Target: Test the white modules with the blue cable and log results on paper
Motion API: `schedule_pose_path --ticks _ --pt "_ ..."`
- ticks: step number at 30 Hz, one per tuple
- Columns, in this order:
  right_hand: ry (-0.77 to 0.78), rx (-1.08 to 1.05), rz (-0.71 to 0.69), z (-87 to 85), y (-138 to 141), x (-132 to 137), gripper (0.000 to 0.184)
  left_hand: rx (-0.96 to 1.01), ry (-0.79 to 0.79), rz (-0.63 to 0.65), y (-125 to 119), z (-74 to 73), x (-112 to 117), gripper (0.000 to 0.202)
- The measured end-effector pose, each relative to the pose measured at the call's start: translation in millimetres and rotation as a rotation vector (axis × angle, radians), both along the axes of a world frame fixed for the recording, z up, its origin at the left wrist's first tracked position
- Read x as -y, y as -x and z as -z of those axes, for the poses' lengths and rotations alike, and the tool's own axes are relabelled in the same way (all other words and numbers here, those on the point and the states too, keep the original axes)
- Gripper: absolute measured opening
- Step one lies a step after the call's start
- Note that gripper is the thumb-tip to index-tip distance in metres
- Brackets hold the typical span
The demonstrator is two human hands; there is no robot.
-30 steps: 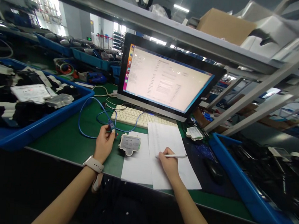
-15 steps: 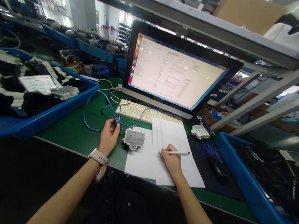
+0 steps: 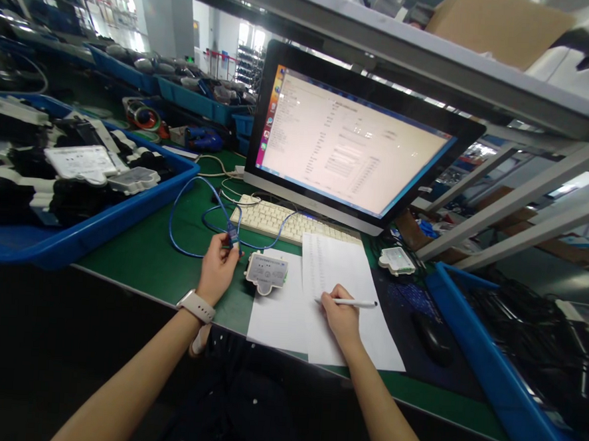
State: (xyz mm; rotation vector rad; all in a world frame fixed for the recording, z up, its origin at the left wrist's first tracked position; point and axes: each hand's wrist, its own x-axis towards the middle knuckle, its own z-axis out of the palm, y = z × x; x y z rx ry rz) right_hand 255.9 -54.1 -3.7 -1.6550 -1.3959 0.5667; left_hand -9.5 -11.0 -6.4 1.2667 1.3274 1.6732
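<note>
My left hand [image 3: 217,267] is closed around the plug end of a blue cable [image 3: 232,234], just left of a small grey-white labelled module [image 3: 267,272]. The cable loops back over the green table toward the keyboard. Between the fingers of my right hand [image 3: 341,318] is a white pen [image 3: 363,303], its tip at a sheet of paper [image 3: 378,347] with a printed list down its left part. The module lies partly on a second white sheet [image 3: 277,326], which the printed one overlaps.
A monitor [image 3: 345,213] stands behind a cream keyboard [image 3: 269,220]. Blue bins of parts flank the table, one at left [image 3: 68,243] and one at right [image 3: 486,355]. A black mouse [image 3: 431,337] and another module [image 3: 396,260] lie right of the papers. Overhead runs a shelf [image 3: 464,61].
The whole view has shifted slightly, so things appear a little farther right. Both hands keep their holds on the cable and the pen, with hardly any movement over the table.
</note>
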Motion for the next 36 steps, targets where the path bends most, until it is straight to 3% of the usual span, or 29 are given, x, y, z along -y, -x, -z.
schedule_pose_path --ticks 28,36 --pt "-0.026 0.000 0.013 -1.2 -0.2 -0.1 0.024 -0.006 0.017 -0.004 0.2 -1.7 1.0 0.029" --pt "-0.059 -0.142 0.036 -1.0 -5.0 -4.7 0.026 -0.007 0.013 -0.010 -0.4 -4.6 3.1 0.029"
